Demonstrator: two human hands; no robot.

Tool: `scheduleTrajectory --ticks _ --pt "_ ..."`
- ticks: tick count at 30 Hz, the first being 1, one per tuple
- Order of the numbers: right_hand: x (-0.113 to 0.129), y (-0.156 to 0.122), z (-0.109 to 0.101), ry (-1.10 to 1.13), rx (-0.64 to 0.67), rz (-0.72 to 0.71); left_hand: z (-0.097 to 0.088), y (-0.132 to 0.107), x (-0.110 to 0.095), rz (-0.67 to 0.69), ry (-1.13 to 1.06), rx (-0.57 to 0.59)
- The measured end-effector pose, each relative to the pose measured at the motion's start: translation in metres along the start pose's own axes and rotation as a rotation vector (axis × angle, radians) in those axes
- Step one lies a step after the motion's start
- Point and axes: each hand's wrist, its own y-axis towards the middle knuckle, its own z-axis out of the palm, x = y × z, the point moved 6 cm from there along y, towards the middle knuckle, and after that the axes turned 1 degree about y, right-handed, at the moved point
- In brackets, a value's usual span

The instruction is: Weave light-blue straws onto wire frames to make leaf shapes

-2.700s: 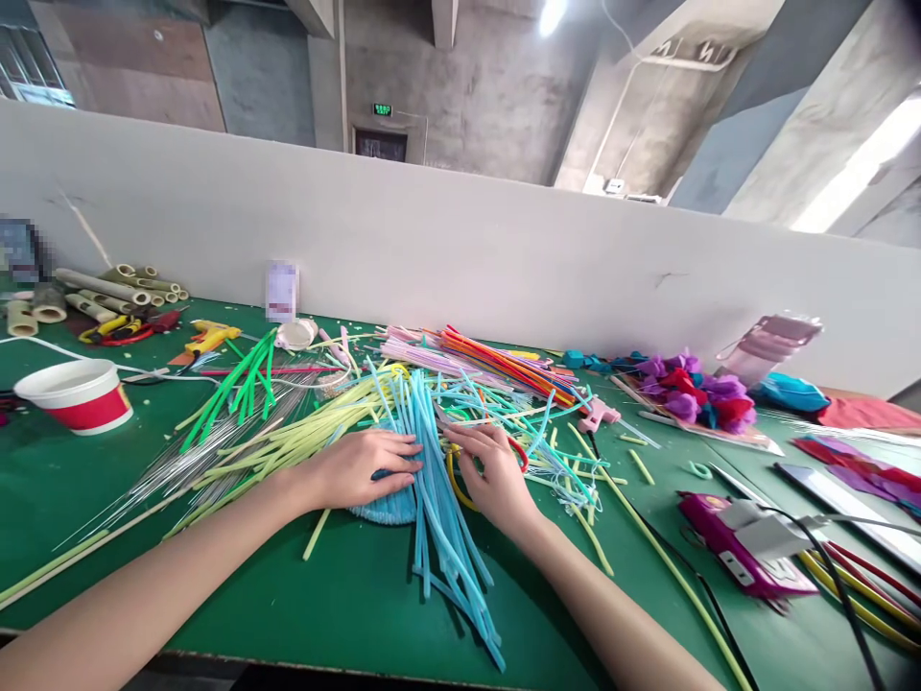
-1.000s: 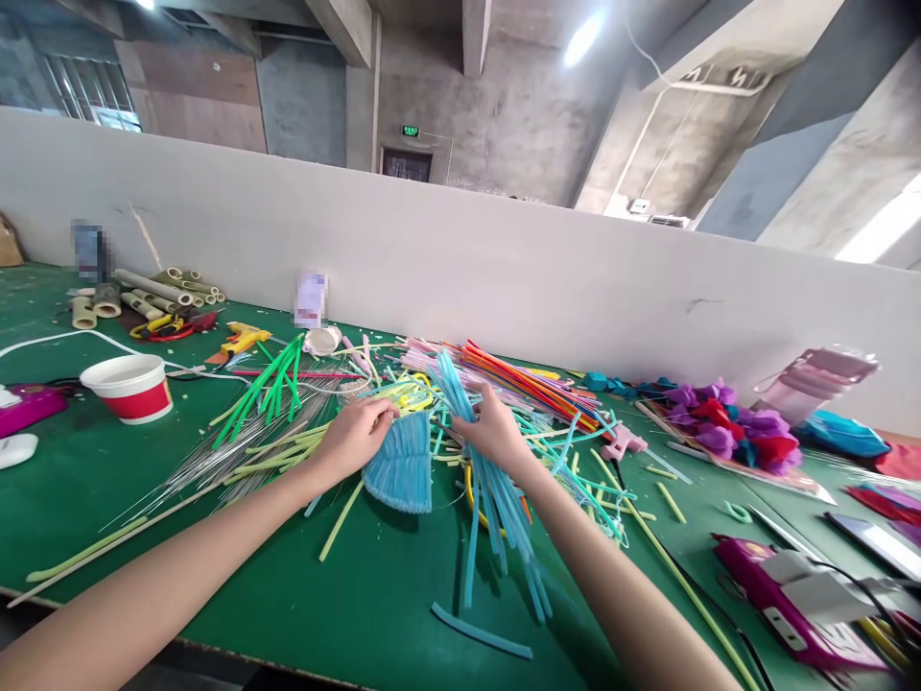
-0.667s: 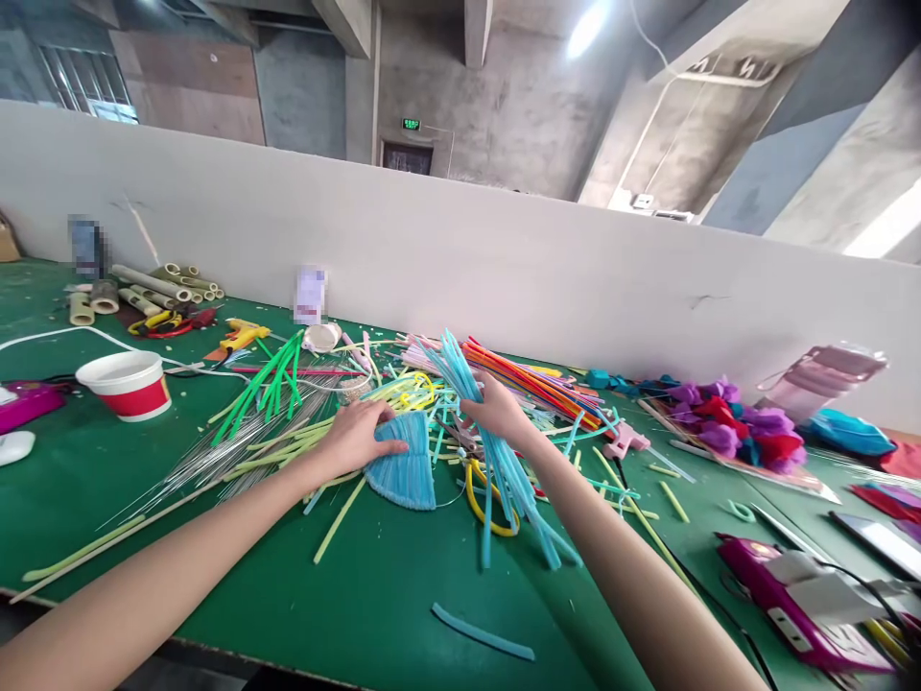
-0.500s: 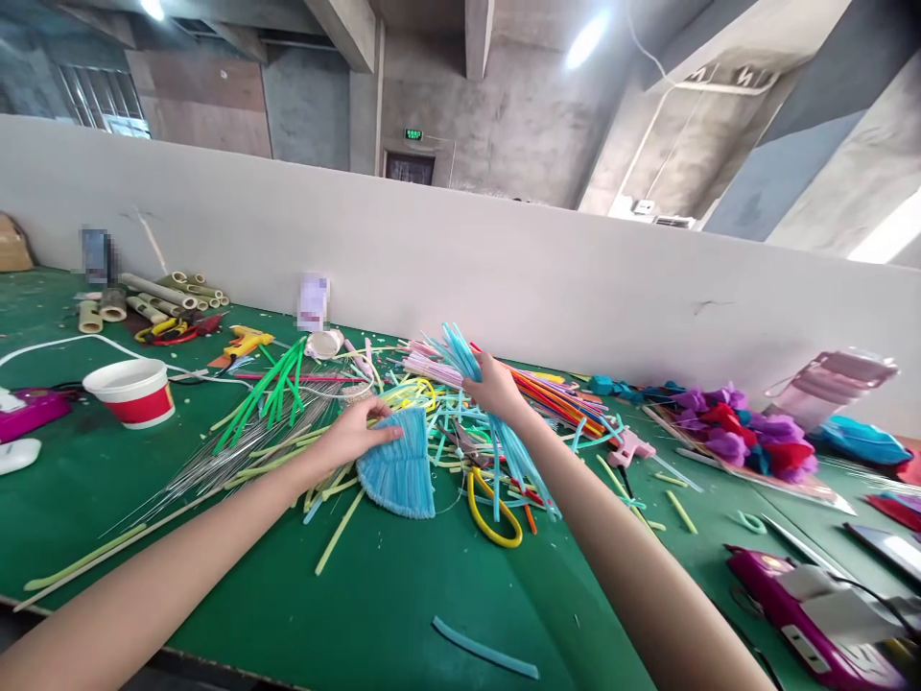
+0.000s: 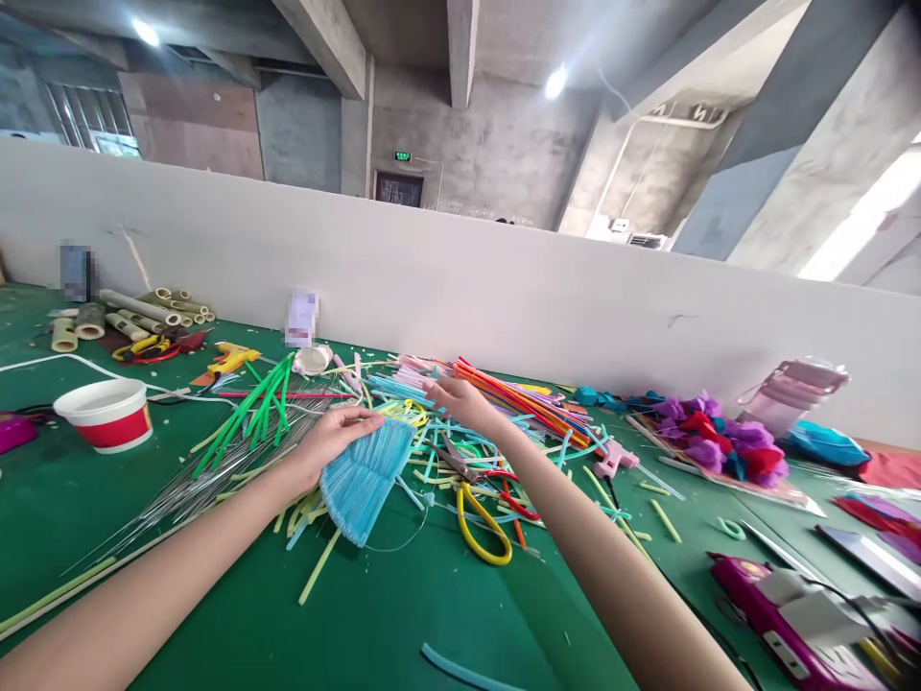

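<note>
My left hand [image 5: 332, 443] pinches the upper edge of a blue, fan-shaped piece [image 5: 366, 485] made of fuzzy strips set side by side. A thin thread or wire trails from its lower edge. My right hand [image 5: 464, 403] is over the pile of coloured strips, fingers stretched out to the left. At its fingertips lies a bundle of light blue strips [image 5: 395, 388]; whether they touch is hard to see. Scissors with yellow and red handles [image 5: 484, 523] lie just below my right hand, blades pointing up and left.
Green strips [image 5: 263, 408] and thin wires lie left of the pile. Further left are a paper cup [image 5: 107, 415], a yellow glue gun [image 5: 234, 360] and bamboo tubes [image 5: 144, 307]. A pink glue gun [image 5: 615, 459], fabric flowers [image 5: 720, 437] and a purple power strip [image 5: 784, 614] are on the right.
My right hand has moved left and let go of the blue strips, which now lie across the pile. The blue fan has tilted and shifted slightly left in my left hand.
</note>
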Motion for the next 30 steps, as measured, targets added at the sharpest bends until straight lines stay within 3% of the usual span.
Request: scheduleTrajectory --ticks 3,4,5,7,10,15,17,19,20,22,25,27,30 --pt "0.013 -0.028 0.013 0.135 0.252 -0.006 0.006 -0.003 0.002 -0.041 -0.035 0.044" --pt "0.015 -0.040 0.026 0.279 0.454 0.044 0.008 -0.003 0.003 -0.049 -0.047 0.055" --pt "0.017 -0.051 0.035 0.404 0.577 0.111 0.009 -0.004 0.004 -0.051 -0.062 0.060" --pt "0.018 -0.064 0.043 0.568 0.635 0.170 0.008 -0.003 0.006 -0.048 -0.098 0.049" --pt "0.010 -0.066 0.041 0.683 0.501 0.210 0.004 0.002 0.010 -0.047 -0.163 0.018" --pt "0.002 -0.056 0.012 0.577 0.026 0.188 0.001 0.008 0.016 -0.059 -0.231 0.042" --pt "0.011 -0.061 0.001 0.424 -0.173 0.124 0.004 0.005 0.013 -0.056 -0.261 0.096" --pt "0.031 -0.073 -0.004 0.066 -0.355 -0.025 0.014 -0.001 0.003 -0.031 -0.358 0.221" --pt "0.043 -0.080 0.001 -0.120 -0.372 -0.109 0.020 -0.006 -0.004 -0.014 -0.432 0.306" --pt "0.060 -0.092 0.022 -0.380 -0.269 -0.263 0.031 -0.013 -0.016 -0.003 -0.553 0.401" --pt "0.068 -0.109 0.042 -0.512 -0.199 -0.407 0.034 -0.015 -0.019 -0.068 -0.583 0.300" --pt "0.063 -0.115 0.036 -0.505 -0.310 -0.377 0.030 -0.013 -0.014 -0.131 -0.570 0.199" --pt "0.043 -0.119 0.013 -0.417 -0.571 -0.163 0.021 -0.007 -0.009 -0.155 -0.562 0.102"
